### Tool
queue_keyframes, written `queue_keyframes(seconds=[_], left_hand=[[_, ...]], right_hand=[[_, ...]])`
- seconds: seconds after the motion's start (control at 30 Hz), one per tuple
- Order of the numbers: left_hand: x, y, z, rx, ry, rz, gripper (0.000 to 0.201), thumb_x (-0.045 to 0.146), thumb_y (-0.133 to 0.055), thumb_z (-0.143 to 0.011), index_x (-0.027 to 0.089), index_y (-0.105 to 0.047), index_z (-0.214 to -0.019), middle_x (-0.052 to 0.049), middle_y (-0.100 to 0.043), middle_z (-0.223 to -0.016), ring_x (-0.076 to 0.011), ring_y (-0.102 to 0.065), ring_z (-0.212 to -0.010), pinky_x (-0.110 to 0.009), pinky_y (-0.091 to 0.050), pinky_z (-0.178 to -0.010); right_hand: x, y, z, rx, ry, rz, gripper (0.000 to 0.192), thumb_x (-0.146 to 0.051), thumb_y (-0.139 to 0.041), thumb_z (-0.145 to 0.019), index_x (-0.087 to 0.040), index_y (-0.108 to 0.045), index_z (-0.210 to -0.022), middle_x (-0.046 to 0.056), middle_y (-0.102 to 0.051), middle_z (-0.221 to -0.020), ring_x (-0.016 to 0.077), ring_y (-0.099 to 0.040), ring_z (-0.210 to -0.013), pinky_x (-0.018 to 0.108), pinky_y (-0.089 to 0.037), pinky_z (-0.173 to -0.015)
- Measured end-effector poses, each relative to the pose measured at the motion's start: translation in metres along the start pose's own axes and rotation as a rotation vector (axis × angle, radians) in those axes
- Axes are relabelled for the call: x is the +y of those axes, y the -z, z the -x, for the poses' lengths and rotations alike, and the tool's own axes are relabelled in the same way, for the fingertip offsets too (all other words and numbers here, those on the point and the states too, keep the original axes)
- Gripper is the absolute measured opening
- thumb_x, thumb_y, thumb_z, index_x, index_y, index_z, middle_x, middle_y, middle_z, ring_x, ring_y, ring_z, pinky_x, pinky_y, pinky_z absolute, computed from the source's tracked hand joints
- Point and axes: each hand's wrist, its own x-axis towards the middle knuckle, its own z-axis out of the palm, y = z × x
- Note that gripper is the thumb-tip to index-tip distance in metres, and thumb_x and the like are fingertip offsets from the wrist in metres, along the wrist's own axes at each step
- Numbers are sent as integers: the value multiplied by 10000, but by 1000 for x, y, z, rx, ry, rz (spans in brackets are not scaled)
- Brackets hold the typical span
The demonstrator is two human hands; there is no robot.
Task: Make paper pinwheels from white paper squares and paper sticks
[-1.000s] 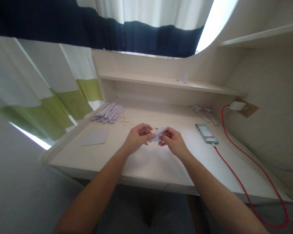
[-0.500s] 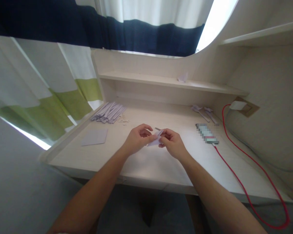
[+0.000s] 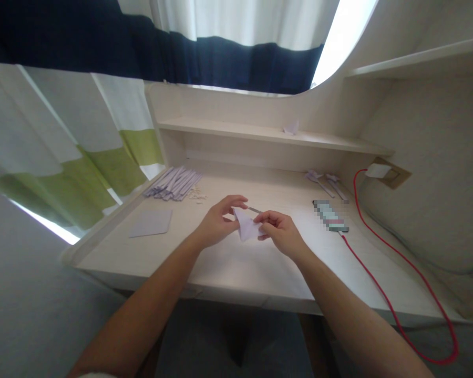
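Pale lilac paper, folded to a small pointed shape (image 3: 246, 227), is pinched between your two hands just above the middle of the light wood-grain desk (image 3: 236, 268). Your left hand (image 3: 217, 223) closes thumb and fingers on its upper left corner; your right hand (image 3: 281, 233) grips its right edge.

Handling, as judged: the piece is very light, thin and limp outside its creases, and it will crumple or tear under a hard squeeze. Take it along the folded edges, where the layers stiffen it, not by the loose point.

Count:
- one folded piece in hand;
- one flat lilac square sheet (image 3: 150, 223) lying well apart to your left;
- one heap of folded lilac strips (image 3: 173, 184) at the far left, number not countable;
- two small folded lilac figures (image 3: 325, 179) at the far right;
- one further paper figure (image 3: 291, 127) on the shelf;
- one phone (image 3: 330, 216), touching one red cable (image 3: 382, 283) that runs to one white wall charger (image 3: 377, 170).
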Motion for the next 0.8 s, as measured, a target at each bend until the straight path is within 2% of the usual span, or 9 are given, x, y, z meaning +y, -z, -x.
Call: queue_keyframes(seconds=[0.07,0.13,0.23,0.37,0.43,0.57,0.63,0.73,0.8], left_hand=[[-1,4,-2,-53,-20,-16,278,233,-773,-730,187,-777,-1005,-106,-755,-1189,-237,-698,-1068,-250,-572,-707],[-2,6,-3,-61,-2,-36,163,252,-763,-743,180,-789,-887,-94,-779,-1098,-233,-709,-1037,-262,-565,-739],[-4,5,-5,-2,47,-73,143,285,-753,-778,175,-793,-861,-63,-791,-925,-192,-709,-878,-277,-546,-769],[-6,-1,-6,59,85,-79,180,339,-757,-789,163,-752,-829,-27,-732,-751,-160,-653,-681,-267,-509,-652],[-5,-4,-7,79,105,-71,192,346,-752,-780,165,-738,-842,-11,-700,-699,-157,-637,-631,-262,-498,-602],[-2,-7,-7,91,117,-47,216,358,-748,-762,167,-719,-859,-6,-689,-696,-144,-617,-598,-246,-488,-553],[-1,-8,-6,93,128,-9,307,336,-772,-729,169,-712,-979,-3,-713,-743,-135,-616,-598,-237,-493,-550],[-3,-9,-5,71,239,185,712,296,-855,-649,192,-597,-1305,0,-754,-824,-161,-674,-651,-249,-538,-575],[-8,-9,-5,29,340,326,828,304,-912,-606,198,-568,-1351,-33,-780,-911,-192,-717,-713,-267,-560,-586]], right_hand=[[0,3,1,-25,-2,9,188,-248,-659,-722,-189,-754,-873,22,-743,-818,167,-688,-692,324,-611,-656],[0,6,2,-49,-3,24,171,-275,-675,-744,-190,-753,-870,23,-741,-818,171,-692,-689,332,-604,-663],[1,9,6,-79,11,71,204,-362,-733,-812,-190,-769,-917,31,-738,-834,187,-701,-723,331,-573,-670],[3,9,11,-93,65,180,351,-448,-892,-761,-205,-785,-990,64,-761,-1024,224,-701,-917,332,-553,-772],[6,7,11,-89,101,239,386,-469,-906,-760,-210,-780,-1017,66,-763,-1074,228,-694,-944,327,-543,-784],[15,4,5,-4,132,239,306,-504,-748,-913,-198,-761,-906,33,-720,-862,194,-636,-785,297,-474,-675],[19,4,1,53,126,214,339,-507,-677,-957,-196,-736,-834,14,-660,-759,175,-573,-698,288,-417,-617],[22,4,-5,130,114,158,364,-521,-668,-949,-201,-696,-776,-5,-595,-694,161,-504,-640,281,-357,-570],[22,4,-9,170,108,112,376,-537,-686,-924,-203,-676,-752,-10,-576,-680,158,-485,-630,278,-341,-561]])
